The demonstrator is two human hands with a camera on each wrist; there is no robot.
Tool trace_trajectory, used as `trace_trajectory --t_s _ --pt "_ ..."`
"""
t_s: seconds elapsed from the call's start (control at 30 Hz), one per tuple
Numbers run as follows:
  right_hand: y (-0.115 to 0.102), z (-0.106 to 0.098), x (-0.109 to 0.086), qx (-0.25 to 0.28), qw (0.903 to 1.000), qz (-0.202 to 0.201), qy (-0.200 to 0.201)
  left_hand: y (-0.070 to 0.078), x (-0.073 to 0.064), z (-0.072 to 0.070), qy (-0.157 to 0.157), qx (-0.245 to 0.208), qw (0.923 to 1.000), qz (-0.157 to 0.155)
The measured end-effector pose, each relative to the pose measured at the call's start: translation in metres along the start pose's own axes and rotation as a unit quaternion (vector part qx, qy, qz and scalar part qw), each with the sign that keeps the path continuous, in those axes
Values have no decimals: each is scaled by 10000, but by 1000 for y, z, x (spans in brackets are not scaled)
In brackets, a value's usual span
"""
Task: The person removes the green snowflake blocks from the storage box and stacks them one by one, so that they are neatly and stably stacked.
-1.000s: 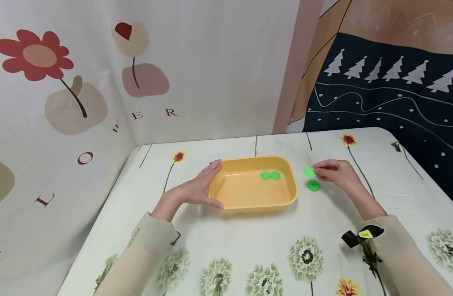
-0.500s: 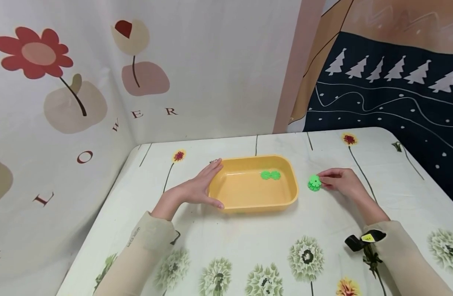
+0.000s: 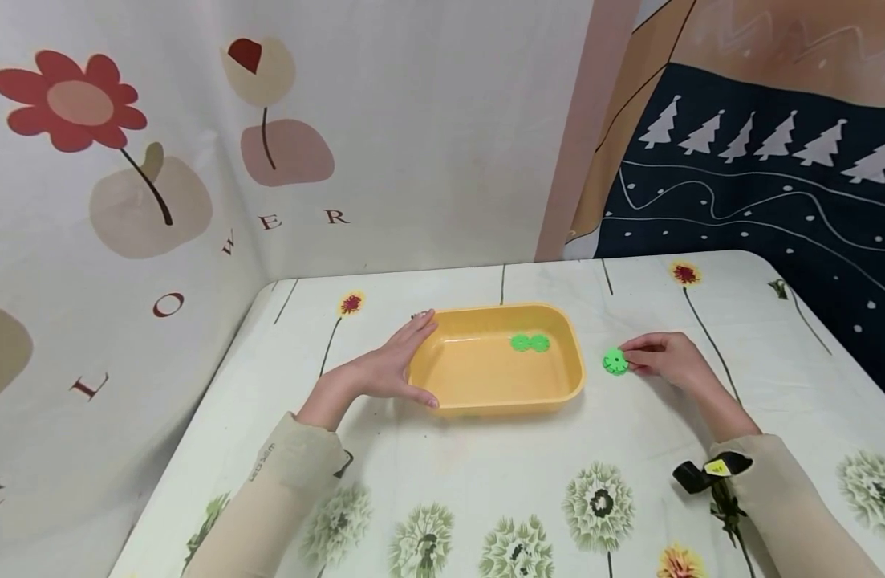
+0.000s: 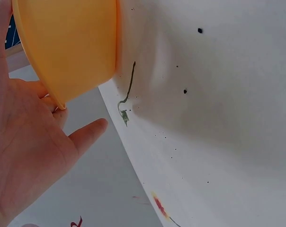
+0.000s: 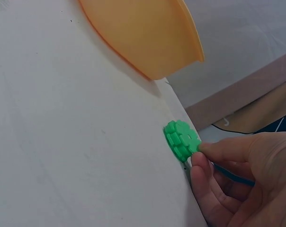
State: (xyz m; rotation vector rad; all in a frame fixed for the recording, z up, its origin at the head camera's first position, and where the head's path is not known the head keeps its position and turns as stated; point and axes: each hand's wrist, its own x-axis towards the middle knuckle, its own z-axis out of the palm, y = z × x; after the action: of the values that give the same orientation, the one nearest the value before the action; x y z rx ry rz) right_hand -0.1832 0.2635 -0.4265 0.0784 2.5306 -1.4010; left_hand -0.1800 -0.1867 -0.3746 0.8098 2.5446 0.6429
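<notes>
My right hand (image 3: 671,358) pinches a bright green notched disc (image 5: 184,133) between thumb and fingertips, right of the tray. Under it lies a second green disc (image 5: 173,144), close against the first; the right wrist view shows the two stacked at the tabletop. A shallow yellow-orange tray (image 3: 478,389) stands in the middle of the table. My left hand (image 3: 390,367) rests at its left end with fingers and thumb spread, fingers along the rim. Inside the tray, toward the back right, lie two joined green discs (image 3: 530,343).
A white flower-printed cloth (image 3: 514,474) covers the table. Behind and to the left hangs a pale curtain (image 3: 428,144) with printed flowers and letters. At the back right is a dark cloth (image 3: 760,193) with white trees.
My right hand has moved slightly down toward me, bringing its green disc from beside the loose disc to on top of it. My left hand and the tray stay in place.
</notes>
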Motion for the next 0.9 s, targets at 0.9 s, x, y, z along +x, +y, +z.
trace_trajectory --t_s 0.9 --pt "-1 1 -1 -338 9994 -80 -77 -2 0 1 -8 -60 9999 83"
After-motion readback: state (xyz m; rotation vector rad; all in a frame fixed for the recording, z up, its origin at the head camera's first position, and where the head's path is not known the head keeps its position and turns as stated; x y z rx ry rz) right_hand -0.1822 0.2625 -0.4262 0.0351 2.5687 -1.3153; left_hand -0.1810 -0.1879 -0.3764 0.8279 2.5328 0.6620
